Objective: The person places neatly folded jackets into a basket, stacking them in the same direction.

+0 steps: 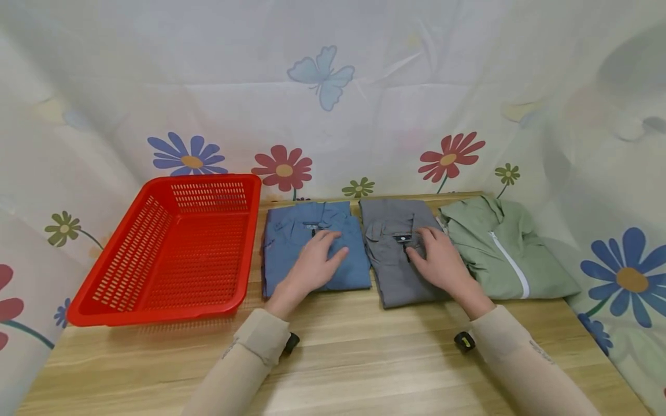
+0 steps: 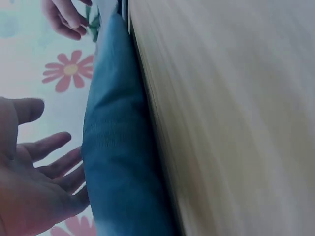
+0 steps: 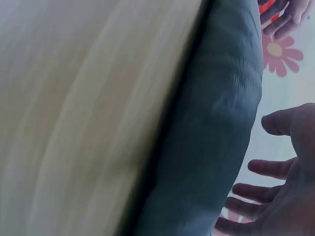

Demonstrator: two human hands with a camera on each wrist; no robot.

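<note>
A folded blue shirt (image 1: 346, 268) lies on the table under my left hand (image 1: 312, 266). The fingers of that hand are spread and relaxed over it, near its collar, gripping nothing. To its right is a folded grey shirt (image 1: 387, 283) with a dark label at the neck. My right hand (image 1: 442, 263) hovers over this grey one with loosely bent fingers and thumb apart. A folded green jacket (image 1: 481, 240) with a white zipper lies at the right end of the row. In the wrist views, both hands show above the folded edges, fingers apart.
A red plastic basket (image 1: 244, 277) with slotted walls stands on the left of the wooden table (image 1: 359, 358). Behind the clothes hangs a white curtain (image 1: 385, 115) printed with flowers and a butterfly. More of this cloth flanks both sides of the table.
</note>
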